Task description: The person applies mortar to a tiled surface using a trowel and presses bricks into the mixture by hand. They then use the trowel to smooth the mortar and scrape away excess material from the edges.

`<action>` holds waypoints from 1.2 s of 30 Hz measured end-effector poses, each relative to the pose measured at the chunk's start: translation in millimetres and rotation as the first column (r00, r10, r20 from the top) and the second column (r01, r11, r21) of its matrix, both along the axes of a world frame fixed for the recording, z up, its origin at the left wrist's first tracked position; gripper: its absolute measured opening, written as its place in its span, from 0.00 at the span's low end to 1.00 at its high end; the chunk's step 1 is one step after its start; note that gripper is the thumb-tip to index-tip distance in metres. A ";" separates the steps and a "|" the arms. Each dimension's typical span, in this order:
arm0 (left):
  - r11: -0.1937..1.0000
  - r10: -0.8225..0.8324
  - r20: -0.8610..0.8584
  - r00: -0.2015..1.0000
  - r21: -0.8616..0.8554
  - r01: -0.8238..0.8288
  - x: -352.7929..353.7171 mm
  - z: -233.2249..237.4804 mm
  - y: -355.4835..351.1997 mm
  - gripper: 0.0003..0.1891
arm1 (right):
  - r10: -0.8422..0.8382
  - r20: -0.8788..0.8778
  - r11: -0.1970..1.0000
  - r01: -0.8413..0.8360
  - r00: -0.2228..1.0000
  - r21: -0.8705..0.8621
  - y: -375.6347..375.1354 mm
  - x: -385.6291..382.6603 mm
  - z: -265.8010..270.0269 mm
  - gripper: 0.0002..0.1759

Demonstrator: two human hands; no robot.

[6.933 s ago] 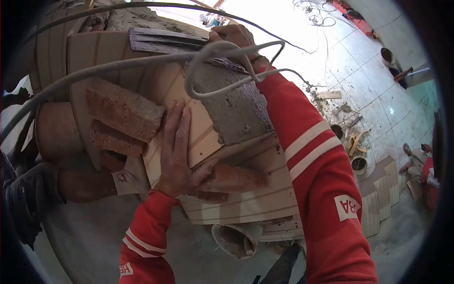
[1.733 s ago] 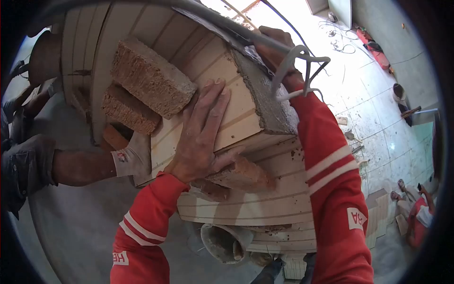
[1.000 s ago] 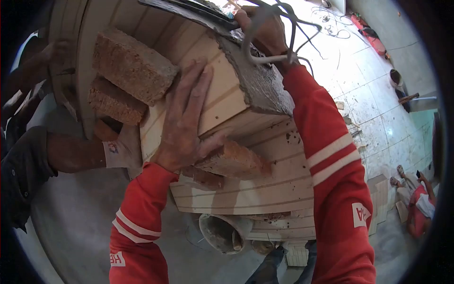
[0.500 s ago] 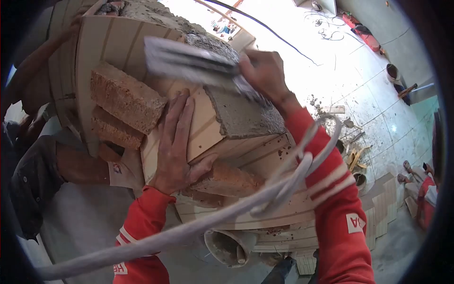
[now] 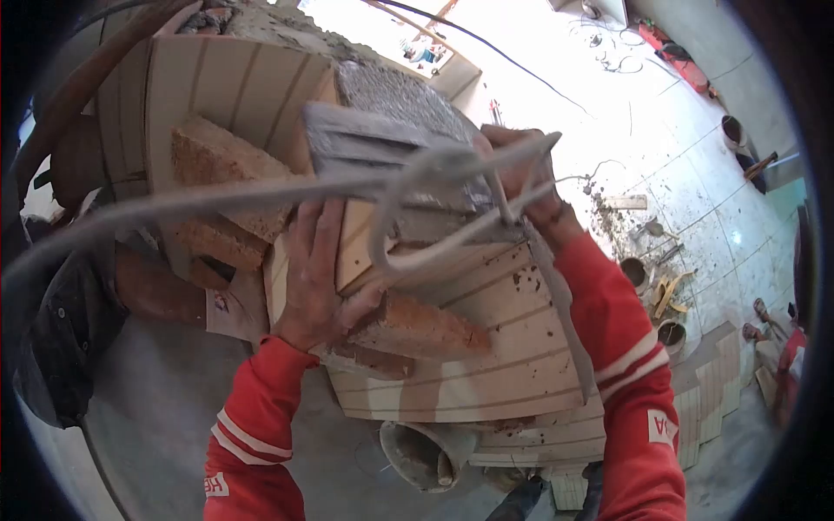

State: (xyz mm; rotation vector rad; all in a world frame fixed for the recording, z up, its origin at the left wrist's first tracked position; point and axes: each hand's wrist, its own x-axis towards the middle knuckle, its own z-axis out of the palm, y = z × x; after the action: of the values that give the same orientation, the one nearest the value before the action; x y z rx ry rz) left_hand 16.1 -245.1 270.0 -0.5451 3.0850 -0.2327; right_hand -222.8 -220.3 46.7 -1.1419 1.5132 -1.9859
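Observation:
My right hand (image 5: 532, 178) is closed round the handle of a flat metal plastering trowel (image 5: 347, 143), its blade over the grey mortar (image 5: 391, 91) on top of the tile-faced block. Part of the trowel is hidden behind a blurred pale cord (image 5: 261, 193) hanging before the camera. My left hand (image 5: 311, 291) lies with outstretched fingers on the cream striped tile (image 5: 358, 247) at the block's corner, thumb apart. Rough orange bricks (image 5: 230, 169) lean to its left, and another brick (image 5: 426, 328) sits below its thumb.
Another person's dark-clothed leg (image 5: 65, 339) and arm are at the left. Below the block stands a mortar-stained bucket (image 5: 426, 456). Stacked striped tiles (image 5: 717, 382) lie at lower right, with rubble and more buckets on the tiled floor. A second person (image 5: 786, 365) is at the far right.
The trowel has shifted slightly right and down over the mortar with my right hand. The hanging cord has swung upward across the view. My left hand stays on the tile.

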 end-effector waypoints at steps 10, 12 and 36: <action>0.982 0.136 0.098 0.986 0.116 -0.147 -14.2 10.8 7.2 0.58 | -0.228 -0.045 0.974 0.227 0.973 -0.022 -146.5 -26.7 34.7 0.24; 0.992 0.015 -0.016 1.000 0.128 -0.013 -20.9 10.0 3.2 0.57 | -0.126 -0.061 0.989 0.131 0.990 0.072 -155.0 -35.9 30.3 0.23; 0.998 0.005 0.011 1.000 0.070 -0.006 -13.1 7.6 -4.3 0.58 | -0.079 -0.133 0.978 0.103 0.988 0.184 -148.1 -35.9 53.5 0.26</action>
State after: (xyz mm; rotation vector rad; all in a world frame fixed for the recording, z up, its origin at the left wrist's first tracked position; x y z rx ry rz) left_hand 3.0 -249.4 277.6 -0.5484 3.0666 -0.1269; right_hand -258.8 -368.5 100.1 -1.1536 1.8066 -1.8079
